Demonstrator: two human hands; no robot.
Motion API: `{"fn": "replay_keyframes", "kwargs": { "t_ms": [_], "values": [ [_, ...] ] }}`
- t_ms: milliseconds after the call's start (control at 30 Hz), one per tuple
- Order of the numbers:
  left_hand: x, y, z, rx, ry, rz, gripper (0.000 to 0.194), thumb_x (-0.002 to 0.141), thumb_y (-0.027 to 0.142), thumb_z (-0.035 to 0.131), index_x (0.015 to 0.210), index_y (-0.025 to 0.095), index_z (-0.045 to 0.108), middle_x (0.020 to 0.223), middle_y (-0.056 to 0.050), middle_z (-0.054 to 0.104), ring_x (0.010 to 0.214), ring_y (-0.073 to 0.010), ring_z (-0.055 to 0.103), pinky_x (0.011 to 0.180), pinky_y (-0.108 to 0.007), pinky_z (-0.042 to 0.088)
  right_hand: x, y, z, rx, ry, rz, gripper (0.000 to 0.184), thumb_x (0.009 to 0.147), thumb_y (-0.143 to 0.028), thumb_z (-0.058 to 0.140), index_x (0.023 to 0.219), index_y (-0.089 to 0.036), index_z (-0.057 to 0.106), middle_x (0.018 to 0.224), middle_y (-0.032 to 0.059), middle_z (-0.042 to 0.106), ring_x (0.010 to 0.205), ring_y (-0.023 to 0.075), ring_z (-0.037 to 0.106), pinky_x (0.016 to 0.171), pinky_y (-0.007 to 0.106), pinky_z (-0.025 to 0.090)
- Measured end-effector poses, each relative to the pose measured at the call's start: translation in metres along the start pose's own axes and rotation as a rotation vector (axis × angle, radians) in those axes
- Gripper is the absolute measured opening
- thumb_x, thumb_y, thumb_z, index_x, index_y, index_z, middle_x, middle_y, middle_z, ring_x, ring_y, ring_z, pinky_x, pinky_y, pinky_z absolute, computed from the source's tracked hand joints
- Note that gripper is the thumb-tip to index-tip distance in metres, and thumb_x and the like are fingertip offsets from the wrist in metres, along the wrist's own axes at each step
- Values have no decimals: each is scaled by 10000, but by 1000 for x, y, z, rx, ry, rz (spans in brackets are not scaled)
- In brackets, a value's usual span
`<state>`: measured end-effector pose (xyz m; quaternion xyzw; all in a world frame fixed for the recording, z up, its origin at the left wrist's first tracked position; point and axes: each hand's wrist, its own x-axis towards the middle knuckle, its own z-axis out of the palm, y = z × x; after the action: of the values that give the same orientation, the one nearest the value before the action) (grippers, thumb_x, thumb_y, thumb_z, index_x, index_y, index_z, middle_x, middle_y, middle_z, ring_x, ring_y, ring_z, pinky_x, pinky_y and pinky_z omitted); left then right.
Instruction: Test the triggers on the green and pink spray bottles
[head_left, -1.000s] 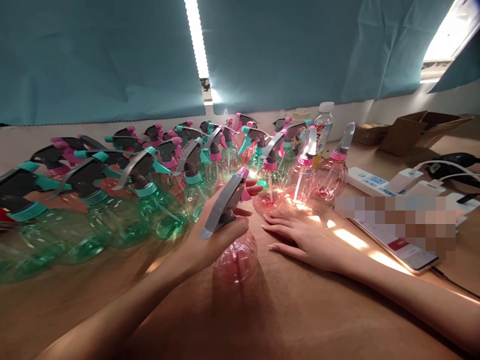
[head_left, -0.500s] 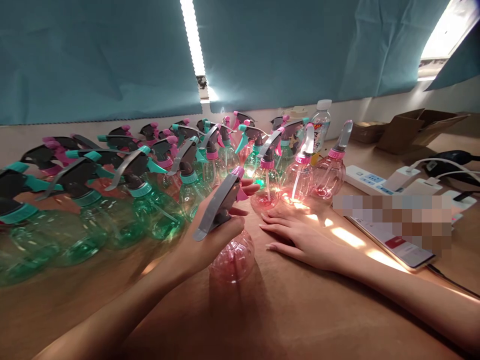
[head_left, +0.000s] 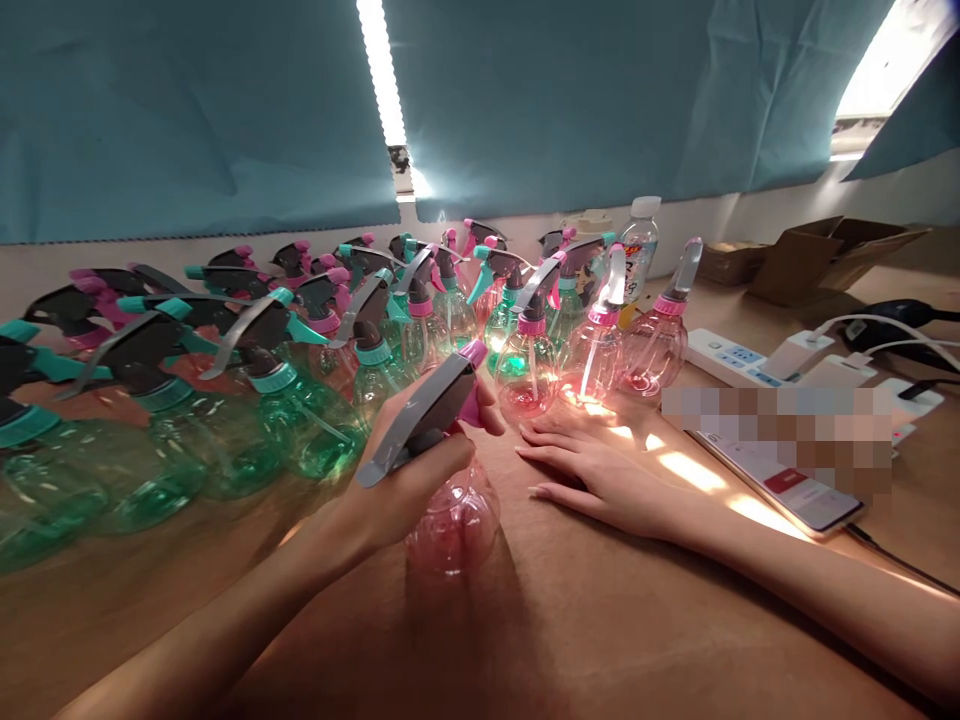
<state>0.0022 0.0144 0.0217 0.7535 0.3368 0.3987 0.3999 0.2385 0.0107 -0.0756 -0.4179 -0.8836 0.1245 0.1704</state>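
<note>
My left hand point(head_left: 409, 470) is wrapped round the neck of a pink see-through spray bottle point(head_left: 454, 520), its fingers at the pink trigger. The bottle's grey and pink spray head point(head_left: 424, 415) tilts, and its base rests at or close to the tabletop; contact is hard to tell. My right hand point(head_left: 592, 475) lies flat on the table with fingers stretched out and holds nothing. Just beyond its fingertips stand a pink spray bottle with some liquid point(head_left: 529, 375) and another pink one point(head_left: 592, 350). To the left of my left hand is a green spray bottle point(head_left: 307, 420).
Several green and pink spray bottles crowd the left and back of the wooden table point(head_left: 600, 620). On the right lie a phone point(head_left: 795, 490), a white power strip point(head_left: 731, 355) with chargers and cables, and an open cardboard box point(head_left: 817, 265). A labelled drink bottle point(head_left: 639, 245) stands behind.
My left fingers have closed in on the trigger, and the spray head has tipped further back to the left. My right hand stays flat. The whole view has shifted slightly.
</note>
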Motion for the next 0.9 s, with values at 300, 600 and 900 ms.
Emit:
{"fn": "replay_keyframes", "kwargs": {
  "t_ms": [300, 600, 900],
  "values": [
    [-1, -6, 0, -20, 40, -45, 128, 699, 170, 564, 782, 211, 652, 787, -14, 667, 805, -222, 634, 769, -372, 493, 0, 2, 1, 11, 3, -1, 507, 968, -527, 472, 1384, -249, 551, 1471, 72, 495, 1365, 302, 439, 1112, 506, 385],
    [-5, -14, 2, -35, 37, -77, 416, 841, 197, 585, 1247, 285, 605, 1249, -9, 671, 966, -216, 650, 900, -389, 500, -1, 1, 1, -9, 0, 8, 500, 974, -525, 461, 1385, -255, 548, 1473, 65, 492, 1361, 299, 445, 1101, 510, 398],
    [-5, -20, 2, -41, 53, -75, 447, 855, 185, 618, 1286, 294, 577, 1276, -10, 660, 1176, -260, 598, 931, -388, 492, -1, 0, -1, -24, 22, -11, 486, 968, -519, 477, 1375, -267, 558, 1456, 65, 513, 1355, 306, 451, 1102, 518, 392]
  ]
}}
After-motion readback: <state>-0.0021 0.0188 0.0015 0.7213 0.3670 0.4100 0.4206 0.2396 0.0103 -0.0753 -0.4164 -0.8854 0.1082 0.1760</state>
